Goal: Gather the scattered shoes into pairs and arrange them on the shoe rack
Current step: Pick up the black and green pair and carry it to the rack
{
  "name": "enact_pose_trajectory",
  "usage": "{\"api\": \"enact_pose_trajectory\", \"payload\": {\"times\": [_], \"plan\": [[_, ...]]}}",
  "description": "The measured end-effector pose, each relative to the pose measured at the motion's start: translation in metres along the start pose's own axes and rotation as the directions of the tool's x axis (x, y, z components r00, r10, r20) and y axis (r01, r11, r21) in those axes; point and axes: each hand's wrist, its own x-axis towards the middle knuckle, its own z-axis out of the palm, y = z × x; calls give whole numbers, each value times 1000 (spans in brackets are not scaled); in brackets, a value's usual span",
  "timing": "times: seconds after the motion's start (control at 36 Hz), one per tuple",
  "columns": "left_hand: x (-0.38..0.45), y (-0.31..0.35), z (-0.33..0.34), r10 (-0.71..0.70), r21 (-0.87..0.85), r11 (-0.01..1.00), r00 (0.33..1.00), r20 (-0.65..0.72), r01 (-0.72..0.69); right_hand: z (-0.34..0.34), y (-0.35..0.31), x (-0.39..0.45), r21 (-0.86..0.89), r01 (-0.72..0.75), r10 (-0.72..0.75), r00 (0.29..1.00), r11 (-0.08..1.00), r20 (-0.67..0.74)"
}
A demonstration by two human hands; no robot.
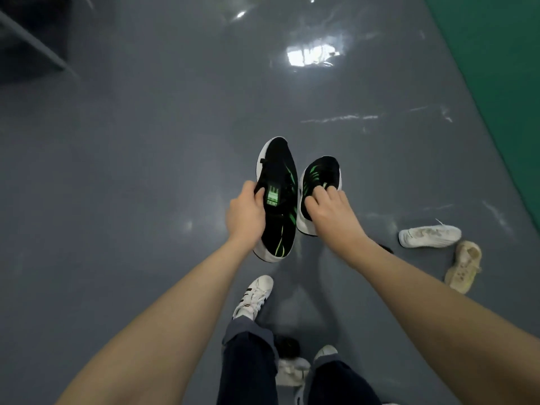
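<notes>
Left hand grips one black-green sneaker; right hand pinches its mate at three o'clock.

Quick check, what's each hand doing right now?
Left hand: grips the longer-looking black-green shoe at its opening.
Right hand: grips the other black-green shoe, fingers curled into it.

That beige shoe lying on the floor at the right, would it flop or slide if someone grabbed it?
The beige shoe looks soft and knit-like, so its upper would probably sag when pinched. It seems light for its bulk. On the glossy floor, a push would likely make it slide rather than roll.
</notes>
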Motion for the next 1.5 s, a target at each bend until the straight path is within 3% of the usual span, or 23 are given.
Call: {"api": "enact_pose_trajectory", "payload": {"times": [0.17,0.31,0.5,0.67,0.78,0.81,0.86,1.06,1.22,1.5], "plan": [[-18,-36,-72,-154,-50,988,972,-178,147,-27,-64,45,-41,231,-233,971,972,-53],[-24,-79,-142,-240,59,963,937,-254,263,-40,-133,84,-31,377,-377,926,926,-10],[-13,-160,-243,-289,195,916,915,-282,350,-46,-254,167,38,586,-586,810,810,-4],[-14,-245,-342,-398,95,883,839,-371,461,-58,-390,238,118,749,-750,660,652,-47],[-22,-291,-396,-486,-1,842,757,-437,539,-65,-465,266,95,833,-831,552,545,-69],[-32,-314,-420,-535,-50,812,707,-462,582,-67,-501,275,101,867,-866,496,489,-65],[-37,-328,-436,-559,-87,798,677,-479,597,-73,-526,282,89,884,-881,465,459,-81],[-94,-404,-499,-707,-277,657,445,-549,701,-90,-661,290,128,976,-973,193,177,-127],[-139,-458,-531,-779,-362,531,274,-563,766,-90,-745,281,132,991,-994,-20,-35,-110],[-180,-520,-595,-853,-385,305,70,-518,871,-101,-875,270,56,944,-941,-317,-326,-121]]}}
